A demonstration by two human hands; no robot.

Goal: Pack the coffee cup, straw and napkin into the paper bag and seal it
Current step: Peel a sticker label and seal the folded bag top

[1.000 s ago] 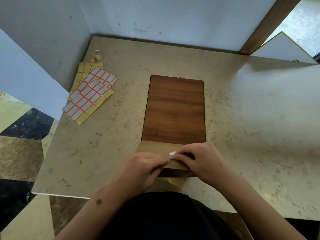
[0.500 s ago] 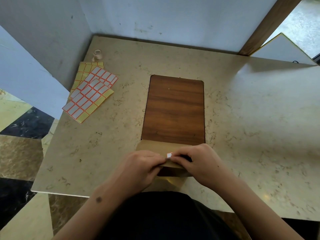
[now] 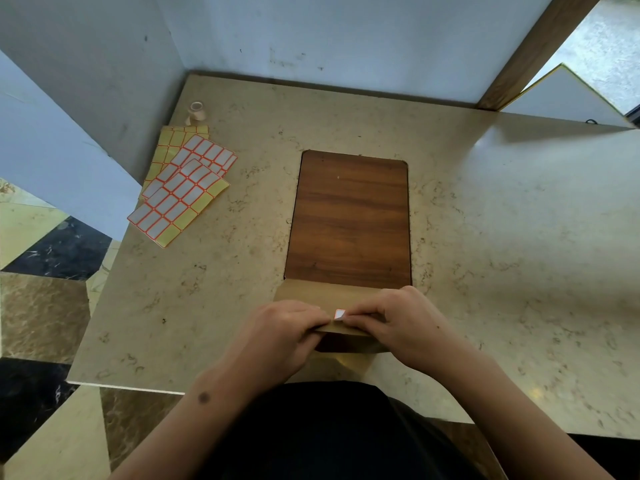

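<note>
A brown paper bag stands at the near edge of the table, its top flap folded over toward me. A small white sticker with a red border sits on the folded flap. My left hand and my right hand meet over the fold, fingers curled, pinching the flap on either side of the sticker. Cup, straw and napkin are not visible.
A dark wooden board lies on the beige marble table just behind the bag. Sheets of red-bordered stickers on yellow backing lie at the left, with a small tape roll beyond them. Walls close the back and left.
The hands stay on the folded flap; the sticker shows slightly less between the fingertips than a second ago. Nothing else on the table has moved.
</note>
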